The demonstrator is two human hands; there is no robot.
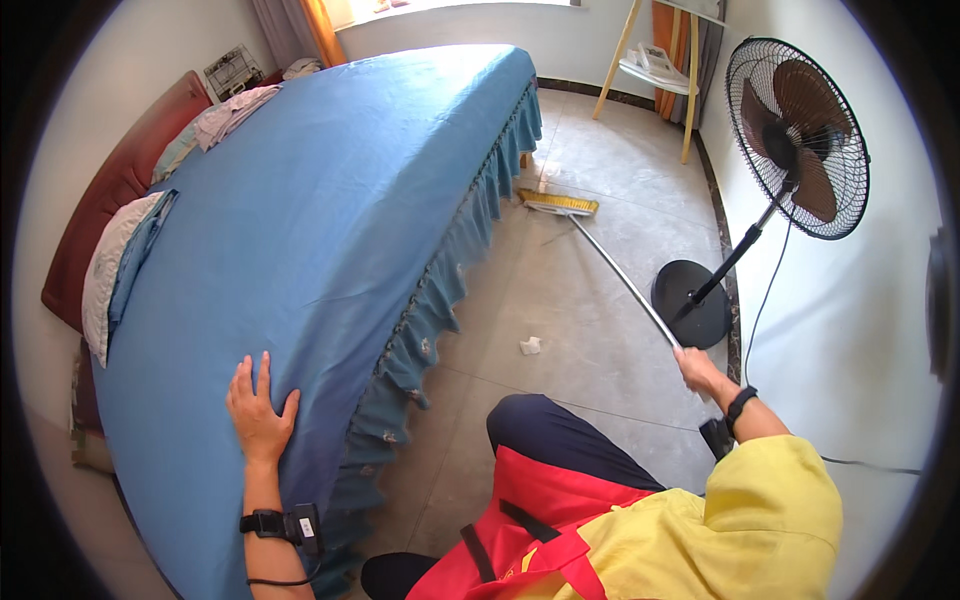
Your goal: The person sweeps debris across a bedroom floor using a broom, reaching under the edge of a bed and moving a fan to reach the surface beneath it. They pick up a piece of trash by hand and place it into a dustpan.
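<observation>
My left hand (260, 420) rests palm down on the blue sheet of the bed (300, 225), fingers spread and holding nothing. My right hand (697, 369) grips the metal handle of a broom (626, 277) low at my right side. The handle slants away from me across the floor to the broom head (559, 202). Its yellow bristles face the far side, on the tiles near the bed's ruffled skirt. Between me and the broom head, a crumpled piece of white paper or tissue (531, 346) lies on the floor.
A black pedestal fan (796, 139) stands on a round base (690, 304) beside the right wall, close to the broom handle. Its cord (769, 292) hangs down to the floor. A wooden-legged stand (688, 112) is at the far right. Pillows (124, 270) lie against the red headboard (124, 195).
</observation>
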